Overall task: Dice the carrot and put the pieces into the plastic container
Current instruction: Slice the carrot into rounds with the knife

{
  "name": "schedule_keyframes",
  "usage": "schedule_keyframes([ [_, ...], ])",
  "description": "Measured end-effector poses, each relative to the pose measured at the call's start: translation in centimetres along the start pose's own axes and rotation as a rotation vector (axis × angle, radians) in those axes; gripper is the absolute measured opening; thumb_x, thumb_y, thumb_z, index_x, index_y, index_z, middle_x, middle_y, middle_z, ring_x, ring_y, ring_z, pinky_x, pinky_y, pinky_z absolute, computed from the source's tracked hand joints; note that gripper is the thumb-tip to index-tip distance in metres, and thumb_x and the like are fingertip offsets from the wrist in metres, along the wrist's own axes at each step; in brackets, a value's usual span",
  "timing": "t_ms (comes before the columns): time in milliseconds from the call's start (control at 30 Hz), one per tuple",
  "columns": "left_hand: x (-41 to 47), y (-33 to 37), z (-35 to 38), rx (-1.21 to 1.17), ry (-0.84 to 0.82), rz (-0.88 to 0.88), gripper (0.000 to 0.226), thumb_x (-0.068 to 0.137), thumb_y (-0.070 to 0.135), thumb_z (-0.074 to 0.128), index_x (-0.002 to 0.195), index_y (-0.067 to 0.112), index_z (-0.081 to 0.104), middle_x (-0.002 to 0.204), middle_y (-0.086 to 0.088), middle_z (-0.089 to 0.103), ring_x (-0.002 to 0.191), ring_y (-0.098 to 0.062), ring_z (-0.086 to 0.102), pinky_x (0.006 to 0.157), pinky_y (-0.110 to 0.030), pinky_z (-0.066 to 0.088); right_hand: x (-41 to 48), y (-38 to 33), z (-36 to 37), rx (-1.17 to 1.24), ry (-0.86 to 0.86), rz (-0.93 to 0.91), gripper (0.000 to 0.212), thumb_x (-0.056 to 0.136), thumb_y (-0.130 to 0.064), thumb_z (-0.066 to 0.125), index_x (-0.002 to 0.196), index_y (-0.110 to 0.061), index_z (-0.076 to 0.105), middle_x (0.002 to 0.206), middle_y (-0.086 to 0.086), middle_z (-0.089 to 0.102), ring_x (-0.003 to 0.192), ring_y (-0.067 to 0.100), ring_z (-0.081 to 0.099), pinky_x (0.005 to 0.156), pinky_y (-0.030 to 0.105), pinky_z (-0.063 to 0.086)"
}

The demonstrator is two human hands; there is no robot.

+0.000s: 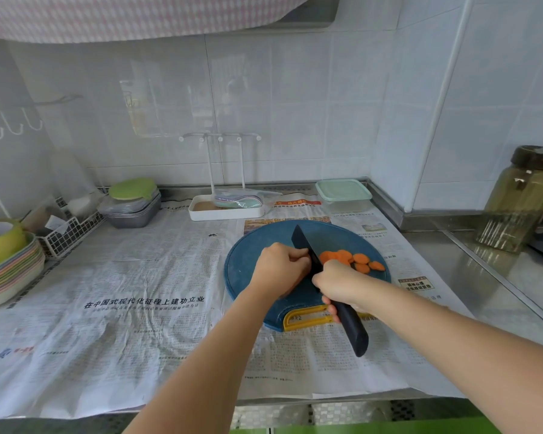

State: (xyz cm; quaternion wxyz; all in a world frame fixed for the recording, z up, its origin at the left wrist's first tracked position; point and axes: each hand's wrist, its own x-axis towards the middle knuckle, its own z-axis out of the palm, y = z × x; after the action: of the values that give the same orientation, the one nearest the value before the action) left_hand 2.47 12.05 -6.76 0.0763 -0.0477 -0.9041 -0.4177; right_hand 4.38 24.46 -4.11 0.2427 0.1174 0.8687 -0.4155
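Several round orange carrot slices (355, 260) lie fanned out on the right half of a round blue cutting board (251, 261). My right hand (337, 285) grips the handle of a black knife (304, 245), whose blade points away across the board and stands just left of the slices. My left hand (279, 266) is curled against the blade's left side; whatever carrot it holds is hidden beneath the fingers. A clear plastic container (344, 195) with a pale green lid stands closed behind the board, by the wall.
Newspaper (123, 308) covers the counter. A white rack tray (226, 208) stands behind the board, grey trays with a green lid (132, 205) and a wire basket (66, 233) at back left, stacked bowls (10, 264) at far left, a glass jar (521, 198) at right.
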Motion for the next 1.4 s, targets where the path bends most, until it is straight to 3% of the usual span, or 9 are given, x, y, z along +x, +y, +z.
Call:
schedule_keyframes([
  [167,-0.4,0.2,0.0,-0.020,0.027,-0.016,0.024,0.090,0.023,0.059,0.111,0.025,0.071,0.102,0.004,0.072,0.080,-0.003,0.056,0.074,-0.021,0.049,0.1,-0.2,0.1,-0.002,0.014,0.032,0.015,0.100,-0.010,0.036,0.102,-0.002,0.049,0.063,0.009,0.046,0.044,0.018,0.041,0.036,0.024,0.039],
  [333,-0.9,0.5,-0.2,-0.108,0.089,-0.086,0.015,0.085,0.026,0.065,0.096,0.026,0.075,0.079,0.012,0.062,0.068,0.001,0.052,0.061,-0.011,0.041,-0.1,0.4,-0.3,0.113,-0.012,-0.025,0.011,0.099,-0.010,0.038,0.100,-0.003,0.046,0.061,0.009,0.048,0.043,0.019,0.042,0.038,0.021,0.039],
  [433,-1.0,0.8,-0.3,-0.135,0.075,-0.133,0.023,0.086,0.029,0.066,0.107,0.022,0.072,0.087,0.012,0.061,0.076,0.000,0.053,0.062,-0.012,0.038,-0.2,1.0,-1.2,0.171,-0.007,-0.011,0.013,0.097,-0.009,0.041,0.089,-0.003,0.050,0.056,0.008,0.049,0.040,0.018,0.043,0.039,0.020,0.040],
  [600,-0.8,0.9,-0.5,-0.141,0.032,-0.190,0.023,0.089,0.030,0.063,0.110,0.025,0.066,0.095,0.010,0.058,0.084,-0.005,0.050,0.058,-0.011,0.035,-0.6,1.6,-2.9,0.131,0.059,-0.040,0.010,0.095,-0.009,0.047,0.090,-0.004,0.054,0.054,0.008,0.053,0.041,0.018,0.047,0.041,0.023,0.045],
  [700,-0.6,0.8,-0.6,-0.119,0.027,-0.190,0.021,0.091,0.029,0.060,0.111,0.024,0.065,0.096,0.009,0.057,0.086,-0.007,0.050,0.064,-0.017,0.038,-0.6,1.4,-3.7,0.113,0.045,-0.090,0.014,0.091,-0.010,0.047,0.085,-0.001,0.057,0.049,0.006,0.053,0.037,0.018,0.047,0.043,0.026,0.045],
  [867,-0.5,0.6,-0.5,-0.059,0.038,-0.163,0.023,0.095,0.027,0.054,0.115,0.024,0.063,0.102,0.007,0.057,0.091,-0.010,0.050,0.075,-0.022,0.038,-1.8,0.4,-4.1,0.137,-0.024,-0.137,0.017,0.095,-0.010,0.044,0.083,-0.002,0.052,0.050,0.005,0.048,0.036,0.015,0.043,0.039,0.021,0.040],
  [1067,-0.6,1.0,-0.4,-0.025,0.036,-0.153,0.023,0.095,0.027,0.053,0.115,0.024,0.062,0.099,0.008,0.056,0.089,-0.008,0.049,0.061,-0.013,0.036,-1.1,0.9,-3.8,0.179,-0.039,-0.090,0.019,0.091,-0.013,0.051,0.077,-0.002,0.057,0.048,0.005,0.053,0.035,0.016,0.046,0.040,0.021,0.042],
  [1300,-0.6,1.3,-0.2,0.003,0.038,-0.138,0.023,0.095,0.026,0.053,0.116,0.022,0.062,0.099,0.008,0.054,0.088,-0.007,0.048,0.059,-0.010,0.034,-0.4,1.4,-4.2,0.211,-0.160,-0.078,0.021,0.094,-0.013,0.049,0.078,-0.001,0.057,0.047,0.006,0.057,0.035,0.018,0.052,0.039,0.023,0.045],
  [1400,-0.7,1.3,-0.2,0.005,0.037,-0.141,0.024,0.095,0.026,0.053,0.117,0.022,0.062,0.100,0.007,0.056,0.088,-0.008,0.049,0.062,-0.012,0.036,-0.8,1.1,-3.8,0.137,-0.060,-0.104,0.019,0.092,-0.012,0.048,0.079,-0.001,0.057,0.053,0.007,0.055,0.039,0.018,0.049,0.042,0.025,0.045],
])
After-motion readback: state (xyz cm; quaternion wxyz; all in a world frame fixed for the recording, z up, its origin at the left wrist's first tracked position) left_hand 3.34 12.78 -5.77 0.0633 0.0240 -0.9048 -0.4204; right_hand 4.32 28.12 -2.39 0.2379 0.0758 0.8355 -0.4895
